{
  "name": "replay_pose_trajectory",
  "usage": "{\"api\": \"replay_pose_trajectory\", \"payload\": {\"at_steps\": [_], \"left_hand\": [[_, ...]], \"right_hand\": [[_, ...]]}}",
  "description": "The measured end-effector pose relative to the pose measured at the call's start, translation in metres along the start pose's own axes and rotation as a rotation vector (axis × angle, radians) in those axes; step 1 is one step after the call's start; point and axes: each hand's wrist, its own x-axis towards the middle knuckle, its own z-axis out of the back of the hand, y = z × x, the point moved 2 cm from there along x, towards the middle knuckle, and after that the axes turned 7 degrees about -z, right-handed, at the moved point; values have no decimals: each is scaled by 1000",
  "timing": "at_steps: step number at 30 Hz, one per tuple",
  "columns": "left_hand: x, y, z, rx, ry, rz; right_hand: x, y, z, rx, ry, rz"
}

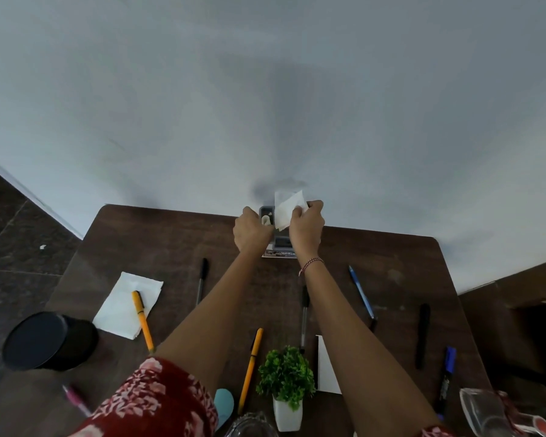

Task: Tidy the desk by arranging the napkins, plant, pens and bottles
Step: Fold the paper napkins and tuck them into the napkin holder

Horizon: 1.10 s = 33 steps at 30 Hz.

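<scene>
A napkin (286, 209) is pinched by the right hand (306, 220) at the holder (267, 212) (grip of the left hand (252, 230) unclear); pens (143, 320), plant (286, 373) lie unarranged.

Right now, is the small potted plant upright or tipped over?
Upright: the plant has its foliage above the white pot, which stands squarely on the desk.

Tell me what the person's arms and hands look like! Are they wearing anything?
Both forearms are bare. The left hand wears nothing I can see. By the right hand, a thin red-and-white thread bracelet circles the wrist. The left sleeve is dark red with pink and white flowers. A scrap of the same cloth shows on the right arm.
</scene>
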Motion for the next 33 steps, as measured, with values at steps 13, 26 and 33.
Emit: {"api": "replay_pose_trajectory", "payload": {"at_steps": [13, 26, 33], "left_hand": [[0, -1, 13, -78, -149, -33], [0, 5, 11, -131, -65, -41], [0, 9, 9, -120, -28, -29]], "right_hand": [[-16, 1, -23, -152, 62, 63], [-6, -28, -43, -265, 136, 109], [-13, -27, -43, -312, 155, 187]]}}
